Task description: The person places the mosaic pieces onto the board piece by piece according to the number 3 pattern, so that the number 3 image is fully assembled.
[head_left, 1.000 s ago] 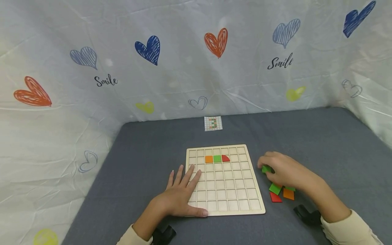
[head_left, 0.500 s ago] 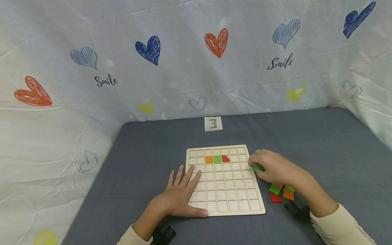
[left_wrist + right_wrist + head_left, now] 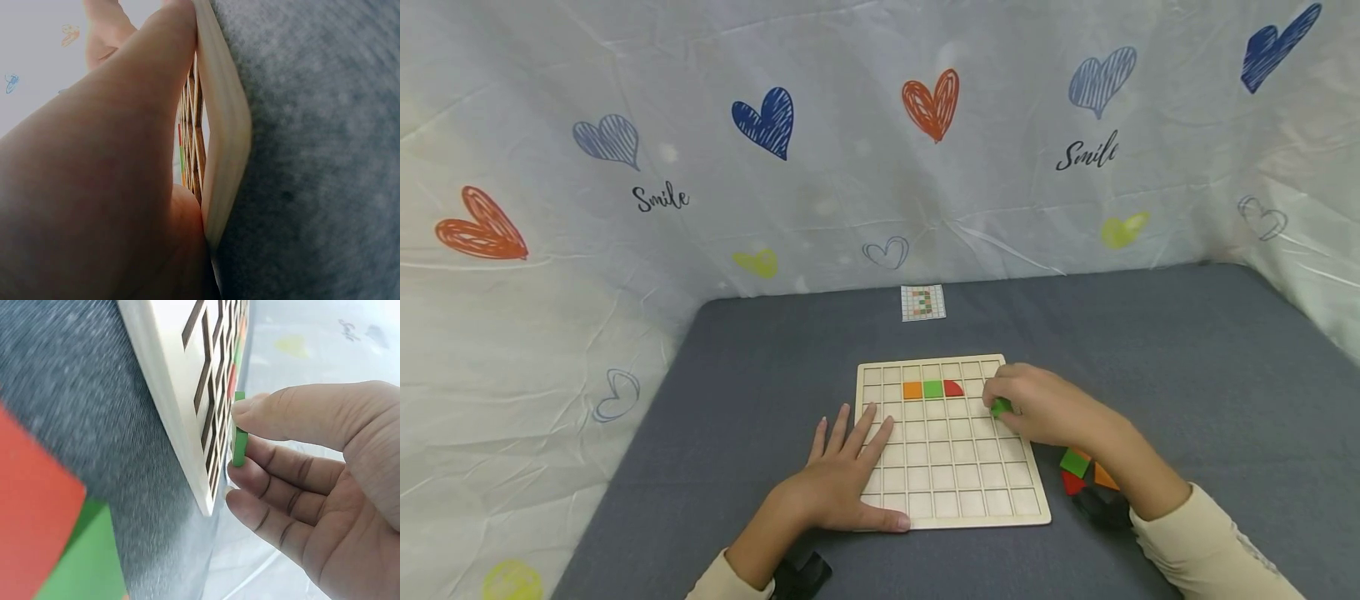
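A wooden grid board (image 3: 955, 477) lies on the dark cloth. In its second row from the back sit an orange square tile (image 3: 912, 390), a green square tile (image 3: 932, 389) and a red rounded tile (image 3: 952, 388), side by side. My left hand (image 3: 838, 483) rests with spread fingers on the board's left side, thumb at the front edge. Over the board's right side, my right hand (image 3: 1048, 407) pinches a green tile (image 3: 240, 447) between thumb and fingers. The right wrist view shows that tile held on edge; its full outline is hidden.
Loose tiles lie right of the board: a green one (image 3: 1075, 462), a red one (image 3: 1072, 482) and an orange one (image 3: 1105, 477), partly behind the right wrist's black camera (image 3: 1101, 507). A printed pattern card (image 3: 922, 303) lies behind the board, near the heart-printed curtain (image 3: 820, 208).
My right hand has carried the green tile leftward from beside the loose tiles to above the board's right columns. The left hand and the board have stayed put.
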The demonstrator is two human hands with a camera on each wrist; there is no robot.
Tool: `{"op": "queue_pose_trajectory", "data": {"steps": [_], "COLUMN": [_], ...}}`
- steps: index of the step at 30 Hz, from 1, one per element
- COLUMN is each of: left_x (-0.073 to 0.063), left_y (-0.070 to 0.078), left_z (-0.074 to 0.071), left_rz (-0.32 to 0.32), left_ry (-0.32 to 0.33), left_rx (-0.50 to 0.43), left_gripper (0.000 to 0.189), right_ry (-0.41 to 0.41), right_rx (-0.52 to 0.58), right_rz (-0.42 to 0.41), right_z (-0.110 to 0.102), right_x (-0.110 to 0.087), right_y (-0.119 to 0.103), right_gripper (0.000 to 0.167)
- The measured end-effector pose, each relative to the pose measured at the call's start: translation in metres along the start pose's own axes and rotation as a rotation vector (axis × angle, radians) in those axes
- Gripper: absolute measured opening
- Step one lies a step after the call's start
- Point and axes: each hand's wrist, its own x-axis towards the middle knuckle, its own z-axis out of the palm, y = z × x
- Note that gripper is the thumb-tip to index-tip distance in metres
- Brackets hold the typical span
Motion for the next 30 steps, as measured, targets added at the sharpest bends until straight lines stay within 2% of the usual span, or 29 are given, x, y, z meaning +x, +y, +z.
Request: {"op": "queue_pose_trajectory", "data": {"steps": [4,18,30], "left_x": [0.0,0.0,0.0], "left_y": [-0.001,-0.001,-0.001], "left_z": [0.001,0.002,0.001], "left_rz": [0.0,-0.007,-0.007], "left_ry": [0.003,0.001,-0.001], "left_rx": [-0.001,0.011,0.01], "left_gripper": [0.121,0.122,0.121], "right_ry": [-0.012,-0.015,-0.065], "right_rx": [0.009,0.007,-0.024], "right_rz": [-0.002,-0.109,-0.094], "right_z": [0.005,0.018,0.018], "right_x": [0.007,0.028,0.037], "right_y": [0.0,-0.011,-0.018], "right_gripper": [0.021,0.023,0.017]}}
